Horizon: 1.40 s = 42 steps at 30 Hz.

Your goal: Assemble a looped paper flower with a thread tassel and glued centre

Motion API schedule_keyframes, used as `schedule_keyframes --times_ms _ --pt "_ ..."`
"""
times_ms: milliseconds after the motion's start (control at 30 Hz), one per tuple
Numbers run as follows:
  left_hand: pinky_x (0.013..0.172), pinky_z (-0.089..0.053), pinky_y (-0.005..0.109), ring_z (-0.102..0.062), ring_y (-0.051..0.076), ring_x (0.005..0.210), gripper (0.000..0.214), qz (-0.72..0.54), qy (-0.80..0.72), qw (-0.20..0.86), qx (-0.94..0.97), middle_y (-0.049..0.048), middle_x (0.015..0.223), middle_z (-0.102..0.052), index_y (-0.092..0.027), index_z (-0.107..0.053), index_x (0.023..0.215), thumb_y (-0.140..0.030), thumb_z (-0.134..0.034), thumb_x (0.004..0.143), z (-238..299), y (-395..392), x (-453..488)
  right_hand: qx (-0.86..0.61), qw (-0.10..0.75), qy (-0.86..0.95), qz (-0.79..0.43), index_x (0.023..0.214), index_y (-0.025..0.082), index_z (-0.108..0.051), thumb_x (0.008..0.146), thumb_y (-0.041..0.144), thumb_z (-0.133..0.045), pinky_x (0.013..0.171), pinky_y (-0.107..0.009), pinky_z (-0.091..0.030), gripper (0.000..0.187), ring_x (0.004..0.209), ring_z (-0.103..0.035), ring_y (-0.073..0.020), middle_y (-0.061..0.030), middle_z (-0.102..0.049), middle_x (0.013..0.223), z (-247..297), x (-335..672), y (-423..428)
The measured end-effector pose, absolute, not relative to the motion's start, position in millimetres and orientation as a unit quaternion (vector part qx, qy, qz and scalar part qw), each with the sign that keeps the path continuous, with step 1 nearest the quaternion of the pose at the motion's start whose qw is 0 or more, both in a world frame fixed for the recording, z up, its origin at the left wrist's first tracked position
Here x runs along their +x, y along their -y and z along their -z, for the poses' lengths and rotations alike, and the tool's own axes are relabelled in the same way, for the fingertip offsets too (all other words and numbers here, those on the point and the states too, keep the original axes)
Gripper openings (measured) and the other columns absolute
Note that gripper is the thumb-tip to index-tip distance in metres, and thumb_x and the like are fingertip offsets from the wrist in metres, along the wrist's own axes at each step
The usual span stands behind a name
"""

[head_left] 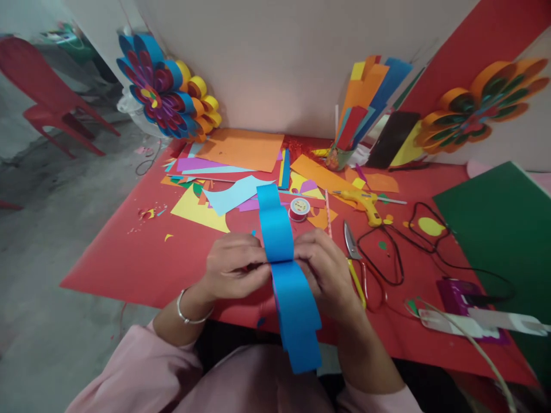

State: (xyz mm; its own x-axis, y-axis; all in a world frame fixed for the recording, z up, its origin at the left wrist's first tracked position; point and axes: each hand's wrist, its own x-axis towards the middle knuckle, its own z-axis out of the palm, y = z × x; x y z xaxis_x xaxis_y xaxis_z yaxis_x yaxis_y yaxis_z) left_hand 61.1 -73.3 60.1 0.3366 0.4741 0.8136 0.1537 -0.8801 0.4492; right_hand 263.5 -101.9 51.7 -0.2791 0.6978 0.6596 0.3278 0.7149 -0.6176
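Both hands hold a bundle of blue paper strips point(282, 269) pinched at its middle, above the near edge of the red sheet point(129, 258). My left hand point(235, 265) is closed on the pinch from the left, a silver bangle on its wrist. My right hand point(325, 272) is closed on it from the right. The strips fan away upward and hang down toward my lap. Scissors point(355, 258) with yellow handles lie just right of my right hand.
A yellow glue gun point(365, 203) with a black cord, a red thread spool point(299, 209), loose coloured papers point(241, 150) and a cup of paper strips point(361, 109) lie beyond. Paper flowers point(166, 86) lean on the wall. A green sheet point(499, 229) lies right, a red chair point(47, 97) far left.
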Motion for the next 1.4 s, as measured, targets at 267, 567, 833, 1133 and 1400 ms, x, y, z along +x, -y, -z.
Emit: schedule_keyframes --times_ms 267,567,833,1133,1400 --pt "0.056 -0.052 0.022 -0.062 0.012 0.056 0.006 -0.523 -0.197 0.186 0.808 0.0024 0.066 -0.069 -0.017 -0.072 0.093 -0.016 -0.075 0.088 -61.5 77.3 58.2 -0.311 0.501 0.779 -0.211 0.102 0.023 -0.061 0.101 0.011 -0.057 0.076 -0.030 -0.050 0.012 0.089 -0.061 -0.0168 -0.0033 -0.063 0.096 -56.2 264.3 102.0" --pt "0.056 -0.052 0.022 -0.064 0.012 0.057 0.002 -0.510 -0.189 0.178 0.820 0.0014 0.067 -0.070 -0.021 -0.070 0.094 -0.020 -0.069 0.093 -64.6 77.0 57.1 -0.299 0.497 0.770 -0.266 0.101 0.021 -0.065 0.101 0.014 -0.059 0.075 -0.029 -0.050 0.010 0.087 -0.062 -0.0161 -0.0041 -0.064 0.095 -57.1 267.6 103.2" --pt "0.057 -0.052 0.024 -0.062 0.013 0.054 0.008 -0.500 -0.158 0.263 0.810 0.0007 0.063 -0.067 -0.020 -0.069 0.093 -0.016 -0.074 0.088 -62.5 79.3 55.9 -0.237 0.514 0.746 -0.350 0.095 0.020 -0.067 0.097 0.015 -0.065 0.071 -0.027 -0.049 0.005 0.079 -0.060 -0.0146 -0.0038 -0.067 0.086 -62.9 269.6 104.8" --pt "0.057 -0.055 0.026 -0.065 0.015 0.055 0.011 -0.506 -0.144 0.277 0.804 0.0028 0.064 -0.069 -0.017 -0.072 0.092 -0.014 -0.078 0.083 -62.0 77.5 55.3 -0.271 0.503 0.739 -0.358 0.097 0.019 -0.071 0.097 0.025 -0.069 0.066 -0.027 -0.049 0.006 0.075 -0.062 -0.0153 -0.0031 -0.066 0.081 -63.7 271.2 103.9" --pt "0.056 -0.053 0.025 -0.063 0.013 0.053 0.009 -0.502 -0.143 0.262 0.811 0.0017 0.063 -0.068 -0.018 -0.071 0.092 -0.015 -0.077 0.086 -60.4 74.6 55.8 -0.247 0.521 0.747 -0.331 0.093 0.019 -0.072 0.100 0.022 -0.065 0.055 -0.027 -0.038 0.010 0.060 -0.052 -0.0119 0.0011 -0.058 0.067 -60.5 271.3 102.5"
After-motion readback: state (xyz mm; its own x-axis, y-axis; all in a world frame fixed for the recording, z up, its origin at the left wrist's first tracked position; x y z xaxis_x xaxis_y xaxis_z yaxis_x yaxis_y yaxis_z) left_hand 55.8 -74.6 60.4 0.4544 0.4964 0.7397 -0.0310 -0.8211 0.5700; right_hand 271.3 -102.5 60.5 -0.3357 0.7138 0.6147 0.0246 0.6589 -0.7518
